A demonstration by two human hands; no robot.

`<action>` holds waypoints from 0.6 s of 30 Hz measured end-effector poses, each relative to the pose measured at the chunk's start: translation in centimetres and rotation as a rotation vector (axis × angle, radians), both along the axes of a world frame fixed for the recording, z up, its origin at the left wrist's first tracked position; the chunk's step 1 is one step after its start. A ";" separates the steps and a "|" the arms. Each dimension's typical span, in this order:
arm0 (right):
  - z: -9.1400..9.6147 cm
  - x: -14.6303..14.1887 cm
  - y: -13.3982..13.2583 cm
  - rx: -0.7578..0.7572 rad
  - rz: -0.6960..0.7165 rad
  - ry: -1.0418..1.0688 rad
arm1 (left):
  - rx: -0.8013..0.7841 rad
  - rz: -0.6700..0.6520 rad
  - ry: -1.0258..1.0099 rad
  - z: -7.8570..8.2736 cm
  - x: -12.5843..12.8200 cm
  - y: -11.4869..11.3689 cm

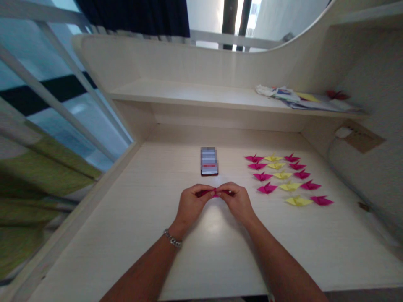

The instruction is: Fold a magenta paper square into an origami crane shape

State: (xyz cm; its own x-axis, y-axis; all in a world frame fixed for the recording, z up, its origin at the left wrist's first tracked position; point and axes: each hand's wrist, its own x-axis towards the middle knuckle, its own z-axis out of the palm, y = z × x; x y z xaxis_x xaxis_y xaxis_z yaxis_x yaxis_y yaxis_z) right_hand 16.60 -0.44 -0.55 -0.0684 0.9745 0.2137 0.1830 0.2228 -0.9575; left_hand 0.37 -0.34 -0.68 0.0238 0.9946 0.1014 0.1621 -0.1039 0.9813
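Between my two hands is a small piece of folded pink paper [215,193], mostly covered by the fingers. My left hand [193,202] pinches its left side between thumb and fingers. On the other side my right hand [235,200] grips it in the same way, the fingertips of both hands nearly meeting. Just beyond the hands a phone [209,161] lies flat with its screen lit. To the right, pink paper cranes [267,188] and yellow paper cranes [289,186] stand in columns on the desk.
The pale desk [132,226] has a raised shelf [189,94] at the back, with papers [308,100] on its right end. A cable [343,178] runs from a wall socket down the right side. Bed rails [72,79] stand at the left.
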 end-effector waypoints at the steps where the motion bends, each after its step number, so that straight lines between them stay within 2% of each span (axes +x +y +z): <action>1: -0.1 0.0 0.0 -0.008 0.004 0.008 | 0.004 -0.004 0.005 0.0 0.0 0.0; 10: -0.2 0.1 0.4 -0.190 0.090 0.116 | -0.016 -0.085 0.040 -0.2 -0.3 0.1; 18: 0.1 0.3 0.3 -0.188 0.116 0.057 | -0.015 -0.114 0.032 -0.4 -0.4 0.2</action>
